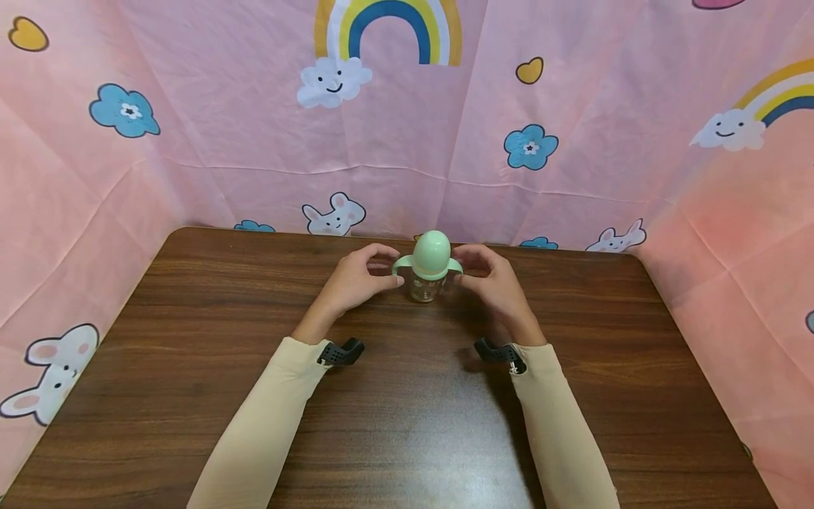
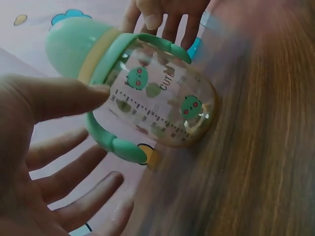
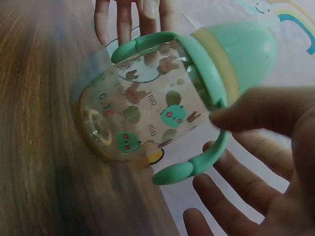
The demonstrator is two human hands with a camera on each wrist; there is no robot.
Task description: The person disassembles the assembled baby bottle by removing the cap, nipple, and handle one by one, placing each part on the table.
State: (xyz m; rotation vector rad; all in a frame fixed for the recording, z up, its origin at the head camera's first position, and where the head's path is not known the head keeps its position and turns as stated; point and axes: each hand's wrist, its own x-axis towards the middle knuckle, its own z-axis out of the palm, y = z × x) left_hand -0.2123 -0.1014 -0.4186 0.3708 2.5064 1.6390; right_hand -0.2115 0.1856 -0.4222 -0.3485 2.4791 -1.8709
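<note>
A baby bottle [image 1: 425, 288] with a rounded mint-green cap [image 1: 432, 252] stands upright near the far edge of the wooden table. Its clear body carries printed cartoon figures and a measuring scale, and a green handle [image 2: 125, 149] curves out on each side. My left hand [image 1: 358, 278] is at its left side, thumb tip by the green collar and fingers loosely spread behind the handle. On the opposite side, my right hand [image 1: 497, 283] holds its thumb close to the other handle [image 3: 192, 167], its fingers apart and relaxed. Neither hand grips the bottle; whether the thumbs touch it I cannot tell.
A brown wood-grain table [image 1: 394, 410] spreads in front of the arms. Pink cloth [image 1: 254, 134] printed with rainbows, clouds and rabbits hangs behind it and along both sides. Black wrist mounts [image 1: 341, 352] sit at the cream sleeve cuffs.
</note>
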